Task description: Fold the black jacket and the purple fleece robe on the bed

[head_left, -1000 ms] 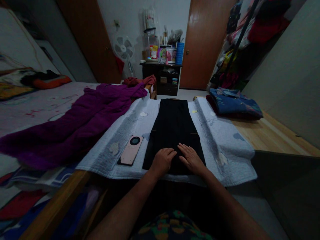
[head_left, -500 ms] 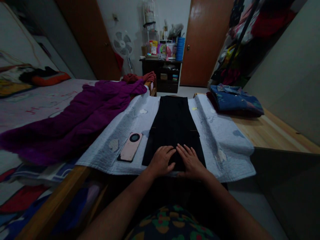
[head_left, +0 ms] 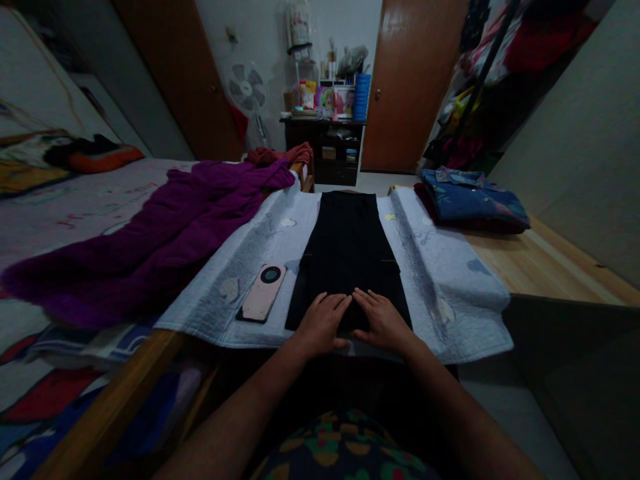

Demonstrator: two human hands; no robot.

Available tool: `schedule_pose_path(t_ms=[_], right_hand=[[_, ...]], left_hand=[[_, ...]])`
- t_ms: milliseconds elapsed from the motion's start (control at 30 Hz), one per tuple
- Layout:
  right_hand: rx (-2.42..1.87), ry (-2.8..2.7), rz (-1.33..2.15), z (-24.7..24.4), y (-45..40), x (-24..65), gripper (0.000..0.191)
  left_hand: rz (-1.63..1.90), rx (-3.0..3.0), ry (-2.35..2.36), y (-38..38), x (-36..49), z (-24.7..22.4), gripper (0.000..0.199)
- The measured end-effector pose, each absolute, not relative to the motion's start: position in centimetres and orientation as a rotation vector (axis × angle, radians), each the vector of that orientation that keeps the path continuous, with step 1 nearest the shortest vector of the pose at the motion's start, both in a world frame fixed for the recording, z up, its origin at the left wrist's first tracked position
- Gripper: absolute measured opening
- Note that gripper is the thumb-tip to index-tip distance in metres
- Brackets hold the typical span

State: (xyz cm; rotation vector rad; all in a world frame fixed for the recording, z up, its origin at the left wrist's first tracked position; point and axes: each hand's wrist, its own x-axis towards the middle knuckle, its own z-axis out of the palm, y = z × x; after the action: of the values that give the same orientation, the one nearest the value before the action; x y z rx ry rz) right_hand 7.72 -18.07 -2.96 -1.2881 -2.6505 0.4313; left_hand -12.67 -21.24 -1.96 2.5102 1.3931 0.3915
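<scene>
A black garment point(head_left: 347, 247) lies flat and smooth, narrower at its far end, with a short light-coloured line near each side. Its exact kind I cannot tell. On its near end rests my left hand point(head_left: 325, 323), palm down with fingers stretched out. My right hand point(head_left: 383, 320) lies on the cloth in the same way, its fingertips close to those of the left. Both thumbs are at the near edge of the cloth. Beneath the garment spreads a pale quilted cover point(head_left: 465, 300). A pink phone point(head_left: 261, 293) with a round black camera lies left of the garment.
A purple blanket point(head_left: 150, 233) is heaped on the bed at left. Folded denim clothing point(head_left: 475, 197) sits on a wooden surface point(head_left: 540, 267) at right. At the back stand a fan point(head_left: 247, 87) and a dark cabinet point(head_left: 323, 150). A wooden rail point(head_left: 115, 400) runs along the lower left.
My thumbs have shifted slightly, the left one toward the near edge of the cloth. Both hands stay on the black garment, which has hardly moved.
</scene>
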Motion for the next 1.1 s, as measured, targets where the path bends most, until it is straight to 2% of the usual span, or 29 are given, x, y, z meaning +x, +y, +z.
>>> schedule_pose_path(t_ms=[200, 367, 600, 767, 1100], right_hand=[[-1.258, -2.648, 0.407, -2.6, -17.3, 7.8, 0.071], [-1.240, -2.660, 0.380, -2.3, -17.0, 7.7, 0.060], [-1.361, -2.639, 0.338, -2.6, -18.2, 6.9, 0.068], [-1.342, -2.615, 0.167, -2.5, -18.8, 5.7, 0.056], [-1.277, -2.624, 0.206, -2.9, -17.7, 5.2, 0.048]], left_hand=[[0.421, 2.465, 1.430, -20.7, -12.3, -2.0, 0.069], [0.447, 2.472, 1.462, -20.5, -12.2, -2.4, 0.064], [0.445, 2.475, 1.452, -20.5, -12.2, -2.4, 0.061], [0.437, 2.469, 1.482, -20.0, -12.6, -2.3, 0.056], [0.407, 2.426, 1.462, -19.1, -13.2, -2.0, 0.041]])
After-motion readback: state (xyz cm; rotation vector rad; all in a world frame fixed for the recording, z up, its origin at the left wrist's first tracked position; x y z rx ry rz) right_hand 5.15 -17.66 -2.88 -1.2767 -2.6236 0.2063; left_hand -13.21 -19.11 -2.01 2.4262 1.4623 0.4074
